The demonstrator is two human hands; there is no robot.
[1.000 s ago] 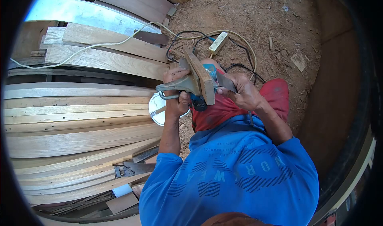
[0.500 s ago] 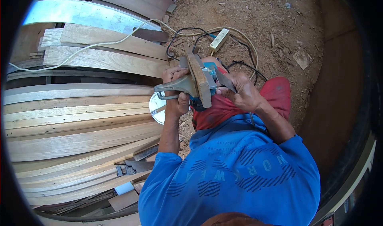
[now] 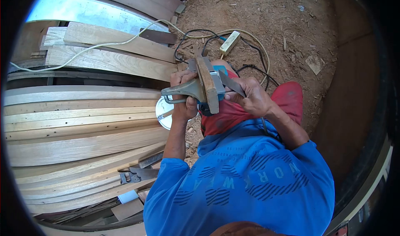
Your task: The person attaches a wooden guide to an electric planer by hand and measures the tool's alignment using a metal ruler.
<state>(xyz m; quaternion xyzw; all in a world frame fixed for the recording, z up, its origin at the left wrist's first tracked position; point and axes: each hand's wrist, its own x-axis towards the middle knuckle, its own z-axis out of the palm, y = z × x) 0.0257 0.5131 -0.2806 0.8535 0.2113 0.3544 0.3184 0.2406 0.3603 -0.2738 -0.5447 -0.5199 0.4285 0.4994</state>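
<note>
Over my lap, my left hand (image 3: 184, 86) is wrapped round a teal power tool (image 3: 221, 95) turned on its side. A worn wooden strip (image 3: 206, 79) runs along the tool, and a grey-green flared piece (image 3: 186, 90) with a bent metal rod sticks out toward the left. The tool's exact kind is partly hidden by these pieces. Between the fingers of my right hand (image 3: 256, 96) is a flat grey metal blade (image 3: 232, 84), its far end close to the tool's side; whether it touches, I cannot tell.
Long planks (image 3: 83, 127) are stacked at left, with a handsaw (image 3: 139, 174) on them. A white round lid or bucket (image 3: 163, 113) sits beside my left forearm. A white power strip (image 3: 229, 43) and looping cables lie on the shavings-covered ground (image 3: 287, 36).
Both hands stay on the same things. The metal blade in my right hand has shifted slightly left, and the wooden strip and tool have moved very little.
</note>
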